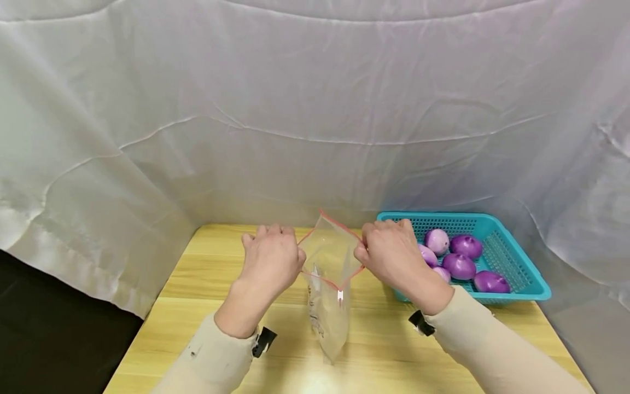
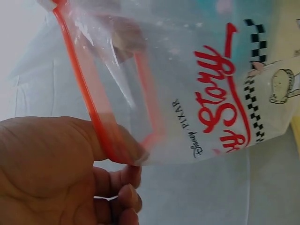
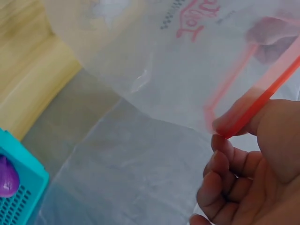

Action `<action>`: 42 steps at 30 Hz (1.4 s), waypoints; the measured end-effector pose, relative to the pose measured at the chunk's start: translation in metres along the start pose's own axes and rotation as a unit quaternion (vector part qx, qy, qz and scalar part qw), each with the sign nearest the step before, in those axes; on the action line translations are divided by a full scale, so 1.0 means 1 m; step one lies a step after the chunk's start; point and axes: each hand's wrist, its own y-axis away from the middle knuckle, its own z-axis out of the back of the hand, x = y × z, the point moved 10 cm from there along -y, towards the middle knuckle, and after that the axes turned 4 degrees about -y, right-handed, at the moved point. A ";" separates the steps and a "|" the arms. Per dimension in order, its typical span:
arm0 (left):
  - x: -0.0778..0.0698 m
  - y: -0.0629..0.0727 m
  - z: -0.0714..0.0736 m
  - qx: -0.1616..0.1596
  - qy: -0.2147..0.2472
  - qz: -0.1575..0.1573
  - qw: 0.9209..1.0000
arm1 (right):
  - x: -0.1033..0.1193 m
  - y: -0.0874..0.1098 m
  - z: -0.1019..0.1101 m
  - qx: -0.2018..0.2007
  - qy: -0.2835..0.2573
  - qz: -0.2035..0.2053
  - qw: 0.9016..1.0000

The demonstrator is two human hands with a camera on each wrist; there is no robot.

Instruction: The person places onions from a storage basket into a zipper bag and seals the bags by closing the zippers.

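Note:
Between the two hands hangs a clear zip bag [image 1: 331,323] with a red-edged mouth and a white slider [image 1: 340,295]; its mouth is spread into a wide diamond. My left hand [image 1: 273,257] pinches one side of the red rim, the thumb inside the mouth, as the left wrist view shows. On the opposite side my right hand [image 1: 394,251] pinches the rim the same way, thumb inside. Red lettering [image 2: 215,89] and a black checker pattern are printed on the bag. Nothing shows inside it.
At the right of the wooden table [image 1: 197,306] stands a turquoise plastic basket [image 1: 529,273], partly behind the right hand. Several purple onions [image 1: 459,266] lie in it. A pale grey curtain [image 1: 315,109] surrounds the table at the back and sides.

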 end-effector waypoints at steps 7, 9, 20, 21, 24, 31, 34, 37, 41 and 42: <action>-0.018 0.012 0.018 -0.158 -0.036 -0.085 0.983 | 0.004 0.007 0.008 -0.063 0.054 0.053 0.995; -0.019 0.013 0.017 -0.162 -0.034 -0.083 0.983 | 0.004 0.008 0.009 -0.072 0.058 0.060 0.994; -0.019 0.016 0.016 -0.179 -0.028 -0.091 0.979 | 0.003 0.008 0.008 -0.071 0.040 0.067 0.994; -0.018 0.017 0.016 -0.183 -0.027 -0.090 0.979 | 0.002 0.008 0.008 -0.067 0.034 0.067 0.995; -0.017 0.018 0.017 -0.188 -0.019 -0.082 0.979 | -0.002 0.007 0.012 -0.054 0.014 0.064 0.996; -0.016 0.018 0.010 -0.163 -0.002 -0.060 0.985 | -0.023 0.008 0.029 -0.053 0.017 0.058 0.997; -0.013 0.018 0.005 -0.142 0.005 -0.047 0.989 | -0.035 0.010 0.031 -0.040 0.025 0.055 0.997; -0.011 0.017 0.002 -0.129 0.010 -0.038 0.991 | -0.048 0.014 0.030 -0.034 0.037 0.057 0.997; -0.010 0.016 -0.001 -0.105 0.023 -0.028 0.994 | -0.062 0.022 0.028 -0.052 0.068 0.090 0.992; -0.010 0.016 -0.002 -0.095 0.028 -0.024 0.995 | -0.064 0.024 0.027 -0.057 0.077 0.104 0.990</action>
